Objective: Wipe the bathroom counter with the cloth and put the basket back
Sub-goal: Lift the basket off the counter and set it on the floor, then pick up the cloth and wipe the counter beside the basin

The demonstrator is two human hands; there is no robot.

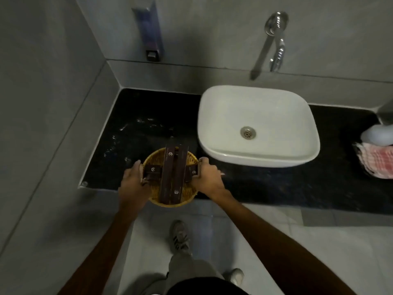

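Note:
A round woven yellow basket (154,159) holding several dark brown boxes hangs over the front edge of the black counter (138,116), left of the sink. My left hand (133,180) grips its left handle and my right hand (209,179) grips its right handle. A red-and-white checked cloth (376,160) lies on the counter at the far right, away from both hands. Wet streaks shine on the counter beyond the basket.
A white basin (214,124) stands on the counter to the right of the basket, under a wall tap (274,39). A soap dispenser (150,30) hangs on the back wall. A pale rounded object (378,135) sits above the cloth. Grey walls close the left side.

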